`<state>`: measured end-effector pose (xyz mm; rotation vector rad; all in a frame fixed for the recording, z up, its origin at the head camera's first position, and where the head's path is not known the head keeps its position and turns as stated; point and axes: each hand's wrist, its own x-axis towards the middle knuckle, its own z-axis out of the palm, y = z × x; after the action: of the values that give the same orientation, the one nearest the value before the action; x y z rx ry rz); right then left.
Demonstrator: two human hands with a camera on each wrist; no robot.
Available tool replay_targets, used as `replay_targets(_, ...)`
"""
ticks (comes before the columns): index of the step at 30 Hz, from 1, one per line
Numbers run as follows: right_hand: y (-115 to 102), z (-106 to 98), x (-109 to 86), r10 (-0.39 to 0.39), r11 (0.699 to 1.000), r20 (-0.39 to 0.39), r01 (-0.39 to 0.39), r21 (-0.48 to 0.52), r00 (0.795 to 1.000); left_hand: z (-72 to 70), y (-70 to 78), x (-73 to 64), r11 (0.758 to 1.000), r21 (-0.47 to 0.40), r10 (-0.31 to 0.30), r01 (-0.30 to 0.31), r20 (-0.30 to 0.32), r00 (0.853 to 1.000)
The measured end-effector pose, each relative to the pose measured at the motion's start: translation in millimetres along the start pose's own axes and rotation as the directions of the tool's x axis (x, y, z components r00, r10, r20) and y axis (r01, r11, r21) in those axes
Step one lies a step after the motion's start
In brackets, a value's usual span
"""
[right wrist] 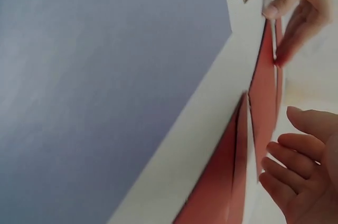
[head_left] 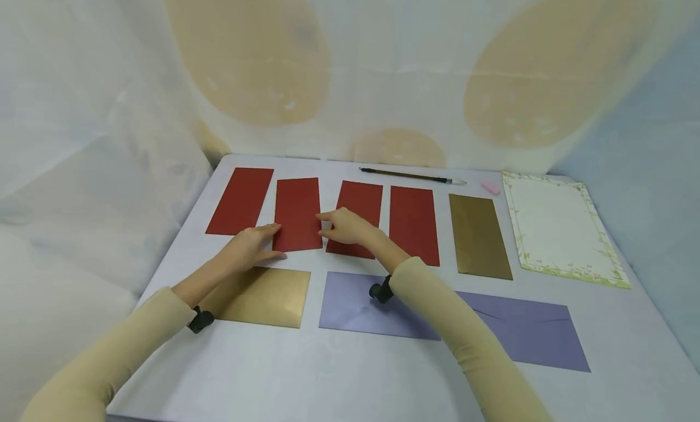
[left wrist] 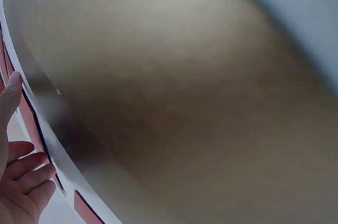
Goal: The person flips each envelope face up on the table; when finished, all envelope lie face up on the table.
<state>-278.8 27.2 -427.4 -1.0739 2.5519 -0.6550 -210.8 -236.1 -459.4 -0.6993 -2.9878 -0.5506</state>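
Four-sided red paper pieces lie in a row; the second red paper piece from the left (head_left: 298, 212) is between my two hands. My left hand (head_left: 248, 249) touches its left edge with fingertips, the thumb apart near its lower left corner. At its right edge are the extended fingers of my right hand (head_left: 350, 227), which passes over the third red paper piece (head_left: 361, 200) and partly hides it. In the right wrist view, my right hand (right wrist: 301, 166) has loosely bent fingers beside the red paper. Below my left hand lies a gold paper rectangle (head_left: 276, 297), partly under the forearm.
Purple envelopes (head_left: 350, 306) lie along the front, partly beneath my right arm. Farther right are a brown-gold rectangle (head_left: 481, 236) and a leaf-bordered white sheet (head_left: 563, 227). A writing brush (head_left: 410, 175) and a pink block (head_left: 490, 188) lie at the back.
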Motion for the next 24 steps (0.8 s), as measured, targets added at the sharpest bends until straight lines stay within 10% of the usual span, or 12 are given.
replay_targets(12, -9.1, 17.4, 17.7, 0.028, 0.992, 0.068, -0.020, -0.121, 0.997, 5.3, 3.2, 9.8, 0.995, 0.096, 0.009, -0.007, -0.016, 1.000)
replay_targets(24, 0.7, 9.0, 13.9, -0.013, 1.000, 0.007, 0.013, -0.011, 1.000, 5.5, 9.5, 11.4, 0.923, 0.338, 0.176, -0.181, 0.048, 0.983)
